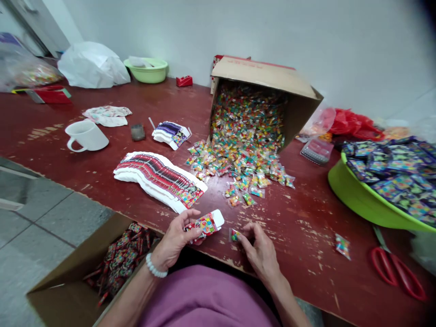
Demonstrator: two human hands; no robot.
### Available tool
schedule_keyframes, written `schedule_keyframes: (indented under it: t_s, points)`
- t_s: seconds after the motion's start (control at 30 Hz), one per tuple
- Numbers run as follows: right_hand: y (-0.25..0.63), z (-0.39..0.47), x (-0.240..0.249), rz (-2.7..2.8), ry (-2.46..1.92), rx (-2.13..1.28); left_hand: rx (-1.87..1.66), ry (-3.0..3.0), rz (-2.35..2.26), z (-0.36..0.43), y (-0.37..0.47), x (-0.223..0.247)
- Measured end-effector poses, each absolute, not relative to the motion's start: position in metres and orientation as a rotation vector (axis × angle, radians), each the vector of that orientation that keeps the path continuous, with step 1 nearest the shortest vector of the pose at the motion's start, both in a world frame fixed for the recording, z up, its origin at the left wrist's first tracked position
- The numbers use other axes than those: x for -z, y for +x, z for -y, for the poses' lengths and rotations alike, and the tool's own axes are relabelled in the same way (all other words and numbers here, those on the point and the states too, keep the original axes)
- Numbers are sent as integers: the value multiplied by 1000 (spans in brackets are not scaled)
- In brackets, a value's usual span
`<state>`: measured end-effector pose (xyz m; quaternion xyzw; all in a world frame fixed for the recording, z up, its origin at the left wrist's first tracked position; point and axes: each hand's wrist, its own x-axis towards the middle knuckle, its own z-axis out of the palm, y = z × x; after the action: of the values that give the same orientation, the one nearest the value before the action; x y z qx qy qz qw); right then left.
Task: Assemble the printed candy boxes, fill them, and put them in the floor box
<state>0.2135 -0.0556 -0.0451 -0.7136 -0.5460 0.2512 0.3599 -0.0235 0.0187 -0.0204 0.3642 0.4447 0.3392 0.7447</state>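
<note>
My left hand (179,238) is closed around a small printed candy box (205,225), red and many-coloured, whose white end flap stands open toward the right. Between the thumb and fingers of my right hand (259,250) is a small clear candy packet (234,235) with bright sweets inside, just right of the box and apart from it. Beyond my hands lies a long row of flat red candy boxes (158,177), overlapping on the table. A heap of candy packets (245,177) spills from a tipped cardboard carton (303,113).
Filled red boxes lie in a carton (57,290) below the table edge at left. At right are a green basin (354,200) of purple packs, red-handled scissors (397,272) and a loose packet (342,246). A white mug (90,136) and purple boxes (171,134) stand farther back.
</note>
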Motion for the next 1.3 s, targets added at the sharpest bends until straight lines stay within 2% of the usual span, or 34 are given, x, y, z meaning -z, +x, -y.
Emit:
schedule_keyframes:
  t_s: [0.2,0.4,0.63,0.8,0.87,1.13,1.3]
  points:
    - [210,40,25,1054,-1607,-789,-689,852,-965,-17,-24,9]
    - [199,31,2,1749,-1460,-556,-613,994,-935,-12,-19,0]
    - [185,20,-16,1917,-1295,-787,-457,966,-744,-1,0,8]
    - [190,16,-17,1613,-1313,-499,-550,799,-683,-3,3,7]
    - [194,18,-15,1488,-1356,-481,-601,746,-718,-5,3,4]
    - [173,32,5,1518,-1251,-723,-722,533,-828,-5,12,-13]
    - [169,29,4,1449,-1269,-877,-772,669,-918,-2,9,-10]
